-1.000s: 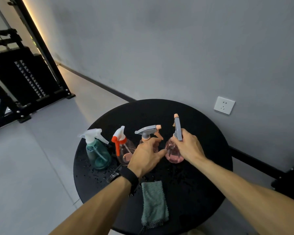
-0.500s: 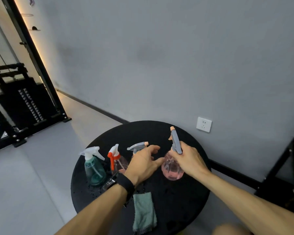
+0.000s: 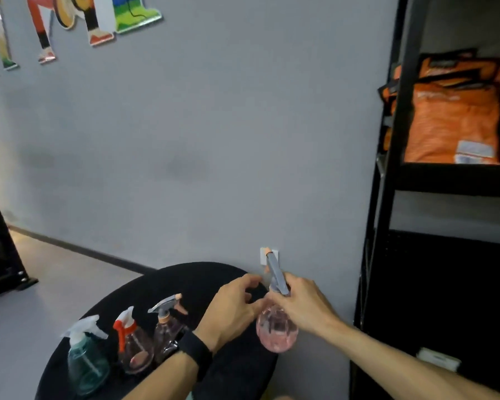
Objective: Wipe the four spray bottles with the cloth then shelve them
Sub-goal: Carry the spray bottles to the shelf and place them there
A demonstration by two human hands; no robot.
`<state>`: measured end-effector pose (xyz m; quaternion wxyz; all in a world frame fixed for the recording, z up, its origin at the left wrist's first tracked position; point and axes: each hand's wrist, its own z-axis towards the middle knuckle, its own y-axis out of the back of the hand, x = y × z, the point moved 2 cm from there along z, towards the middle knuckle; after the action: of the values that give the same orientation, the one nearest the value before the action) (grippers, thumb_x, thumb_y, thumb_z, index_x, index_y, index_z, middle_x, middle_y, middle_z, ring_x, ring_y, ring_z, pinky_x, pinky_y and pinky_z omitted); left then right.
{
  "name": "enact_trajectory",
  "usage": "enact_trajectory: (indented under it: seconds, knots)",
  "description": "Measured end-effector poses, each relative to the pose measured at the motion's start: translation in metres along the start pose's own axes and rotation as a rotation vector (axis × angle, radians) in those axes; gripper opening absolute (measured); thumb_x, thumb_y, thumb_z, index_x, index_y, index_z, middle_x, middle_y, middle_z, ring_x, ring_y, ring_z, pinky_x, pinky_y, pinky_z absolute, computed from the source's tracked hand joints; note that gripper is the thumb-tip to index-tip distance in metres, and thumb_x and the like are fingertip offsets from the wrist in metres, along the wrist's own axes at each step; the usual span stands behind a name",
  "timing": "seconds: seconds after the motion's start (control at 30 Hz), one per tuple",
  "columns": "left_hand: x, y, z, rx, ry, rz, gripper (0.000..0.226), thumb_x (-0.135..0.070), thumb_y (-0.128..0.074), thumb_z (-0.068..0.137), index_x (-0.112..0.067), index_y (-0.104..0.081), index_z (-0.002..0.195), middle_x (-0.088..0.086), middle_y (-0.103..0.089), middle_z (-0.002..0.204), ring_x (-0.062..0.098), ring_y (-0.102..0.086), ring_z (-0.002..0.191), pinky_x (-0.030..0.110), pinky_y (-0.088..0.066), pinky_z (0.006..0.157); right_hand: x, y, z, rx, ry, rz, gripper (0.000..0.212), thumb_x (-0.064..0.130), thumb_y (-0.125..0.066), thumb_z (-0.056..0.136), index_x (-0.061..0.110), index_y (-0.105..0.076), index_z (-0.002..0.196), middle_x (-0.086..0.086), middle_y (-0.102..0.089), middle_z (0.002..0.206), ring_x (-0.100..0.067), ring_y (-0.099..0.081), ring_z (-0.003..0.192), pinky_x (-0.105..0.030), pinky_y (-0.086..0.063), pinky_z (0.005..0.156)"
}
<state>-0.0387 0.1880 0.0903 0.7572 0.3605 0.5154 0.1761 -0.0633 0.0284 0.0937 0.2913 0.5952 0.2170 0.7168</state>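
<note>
While your right hand (image 3: 303, 306) fingers grip the pink bottle (image 3: 276, 333) neck | left hand (image 3: 233, 310) loose, empty; steady its base | shelf (image 3: 456, 180) right; keep it upright

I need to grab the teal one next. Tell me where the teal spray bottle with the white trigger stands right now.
In the head view, the teal spray bottle with the white trigger stands upright at the left end of the row on the round black table, beside the clear bottle with the orange-and-white trigger.
</note>
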Motion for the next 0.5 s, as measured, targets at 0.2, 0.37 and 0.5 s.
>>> enact_trajectory:
  seconds: [0.2, 0.37, 0.5]
  knots:
    - [-0.043, -0.022, -0.001, 0.069, -0.079, 0.014, 0.059, -0.04, -0.068, 0.091, -0.027, -0.047, 0.144, -0.008, -0.055, 0.142, 0.008, -0.059, 0.117, 0.02, -0.049, 0.098, -0.016, 0.045, -0.038, -0.038, -0.02, -0.039, 0.01, 0.034, -0.063, 0.09, 0.034, -0.055, 0.086, 0.012, -0.062, 0.081, -0.004, -0.059, 0.074, -0.017, -0.043, 0.059]
    - [-0.074, -0.041, 0.007, 0.098, -0.128, -0.001, 0.055, -0.037, -0.068, 0.091, -0.028, -0.049, 0.142, -0.007, -0.057, 0.138, 0.009, -0.06, 0.117, 0.02, -0.048, 0.095, -0.028, 0.076, -0.059, -0.072, -0.052, -0.08, 0.018, 0.033, -0.064, 0.088, 0.036, -0.05, 0.078, 0.014, -0.056, 0.072, 0.002, -0.051, 0.064, -0.015, -0.036, 0.054]
    - [-0.093, -0.061, 0.012, 0.133, -0.165, -0.004, 0.053, -0.037, -0.066, 0.093, -0.029, -0.048, 0.142, -0.008, -0.055, 0.139, 0.006, -0.058, 0.111, 0.017, -0.045, 0.091, -0.042, 0.099, -0.07, -0.108, -0.076, -0.067, 0.022, 0.031, -0.066, 0.088, 0.038, -0.05, 0.074, 0.012, -0.057, 0.071, 0.0, -0.054, 0.061, -0.015, -0.038, 0.054]
